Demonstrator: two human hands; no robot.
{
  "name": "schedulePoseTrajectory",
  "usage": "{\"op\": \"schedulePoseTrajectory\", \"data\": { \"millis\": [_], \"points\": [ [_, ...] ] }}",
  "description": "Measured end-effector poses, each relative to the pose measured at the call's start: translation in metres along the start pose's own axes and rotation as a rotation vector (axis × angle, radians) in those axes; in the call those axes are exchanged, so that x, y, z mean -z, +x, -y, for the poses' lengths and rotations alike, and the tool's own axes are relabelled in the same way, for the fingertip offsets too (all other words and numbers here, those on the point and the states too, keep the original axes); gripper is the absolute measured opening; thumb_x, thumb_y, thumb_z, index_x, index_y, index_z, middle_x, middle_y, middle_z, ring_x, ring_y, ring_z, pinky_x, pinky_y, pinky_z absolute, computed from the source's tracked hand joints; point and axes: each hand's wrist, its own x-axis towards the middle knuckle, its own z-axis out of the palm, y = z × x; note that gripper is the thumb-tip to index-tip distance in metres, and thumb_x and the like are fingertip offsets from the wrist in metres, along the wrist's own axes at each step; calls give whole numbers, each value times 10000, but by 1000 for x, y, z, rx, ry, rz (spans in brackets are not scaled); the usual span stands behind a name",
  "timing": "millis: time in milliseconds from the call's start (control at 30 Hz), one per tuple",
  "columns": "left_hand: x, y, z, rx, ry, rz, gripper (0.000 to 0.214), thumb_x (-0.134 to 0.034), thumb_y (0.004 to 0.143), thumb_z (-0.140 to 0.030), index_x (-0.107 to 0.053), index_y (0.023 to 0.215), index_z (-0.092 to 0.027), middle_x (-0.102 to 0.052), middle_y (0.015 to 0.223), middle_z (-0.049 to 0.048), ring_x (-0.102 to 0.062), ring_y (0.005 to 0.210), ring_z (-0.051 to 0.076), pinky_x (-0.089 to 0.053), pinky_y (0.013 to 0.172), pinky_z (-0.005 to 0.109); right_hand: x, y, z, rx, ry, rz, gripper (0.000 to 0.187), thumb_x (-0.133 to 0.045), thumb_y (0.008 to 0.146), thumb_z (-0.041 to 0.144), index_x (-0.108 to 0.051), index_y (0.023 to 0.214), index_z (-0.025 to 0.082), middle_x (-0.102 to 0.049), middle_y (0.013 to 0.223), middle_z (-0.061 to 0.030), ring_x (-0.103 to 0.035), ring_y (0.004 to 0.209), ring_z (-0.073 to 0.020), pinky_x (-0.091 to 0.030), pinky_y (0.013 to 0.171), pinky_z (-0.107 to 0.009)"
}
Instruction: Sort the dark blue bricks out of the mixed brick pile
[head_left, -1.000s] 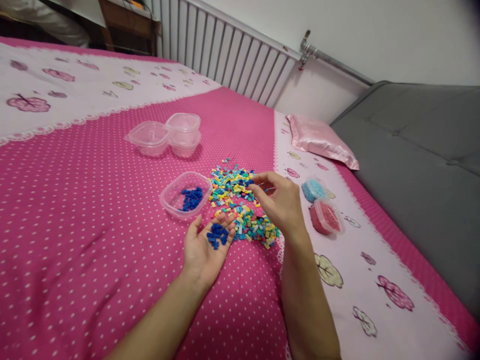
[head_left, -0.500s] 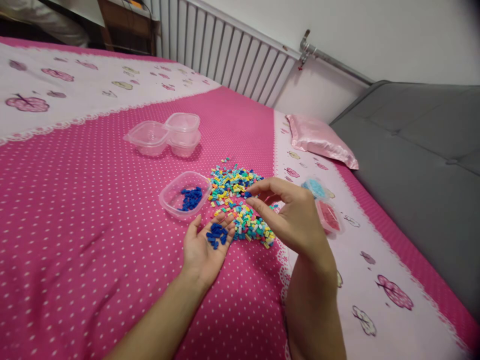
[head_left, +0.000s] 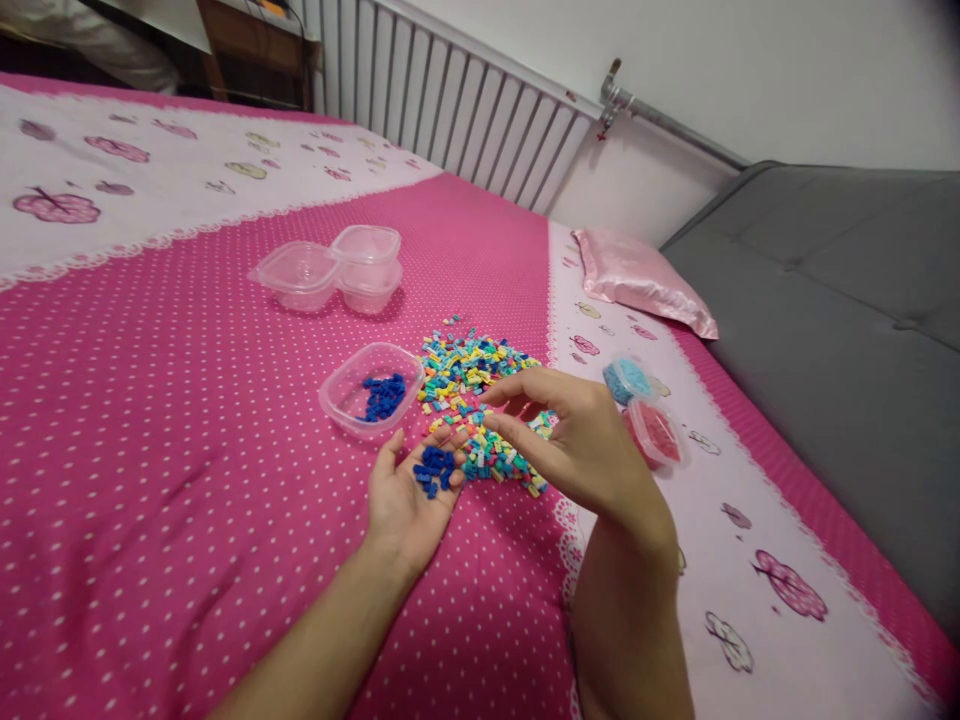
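Observation:
My left hand (head_left: 409, 495) lies palm up on the pink dotted bedspread (head_left: 150, 400), cupped under a small heap of dark blue pieces (head_left: 433, 468). My right hand (head_left: 574, 445) hovers just right of it over the near edge of the mixed-colour pile of small pieces (head_left: 472, 395), thumb and fingers spread and curved; I cannot see anything held between them. A clear tub (head_left: 367, 392) holding more dark blue pieces stands left of the pile, just beyond my left hand.
Two empty clear tubs (head_left: 330, 270) stand farther back on the bed. A tub of light blue pieces (head_left: 628, 378) and a tub of red pieces (head_left: 654, 432) sit right of my right hand. A pink pillow (head_left: 641, 280), grey sofa (head_left: 840, 330) and radiator (head_left: 450, 100) lie beyond.
My right hand has drawn back from the far side of the pile toward my left palm and turned its fingers down. The left hand has stayed put.

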Motion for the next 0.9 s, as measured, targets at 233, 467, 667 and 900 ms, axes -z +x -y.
{"op": "schedulePoseTrajectory", "data": {
  "millis": [233,467,667,900],
  "points": [
    [-3,-2,-2,25,30,25,344,-351,884,-297,-610,858,-73,-638,744,138,-534,531,131,-407,393,205,-1,1,2,-34,-14,-48,114,-585,826,238,-681,874,200,-708,843,-12,-630,723,-127,-486,681,-256],
    [-7,-2,-4,73,137,74,254,-348,887,-175,-568,782,-100,-524,603,26,-356,369,43,-199,283,126,-5,2,-2,-28,-28,-84,112,-584,819,225,-688,851,200,-706,817,-4,-630,706,-119,-484,667,-247],
    [-19,-13,-14,50,251,187,279,-361,922,-184,-550,725,-124,-479,563,-14,-302,327,16,-173,275,109,-9,3,-4,-45,-79,-126,102,-584,808,204,-677,845,183,-702,812,-8,-630,722,-120,-480,691,-257],
    [-51,-24,-59,-332,635,188,285,-427,911,-193,-571,672,-134,-466,504,-24,-292,323,10,-164,307,115,-5,-6,4,-79,-76,-140,104,-587,804,231,-678,830,188,-694,792,-7,-618,708,-123,-471,673,-266]
  ]
}}
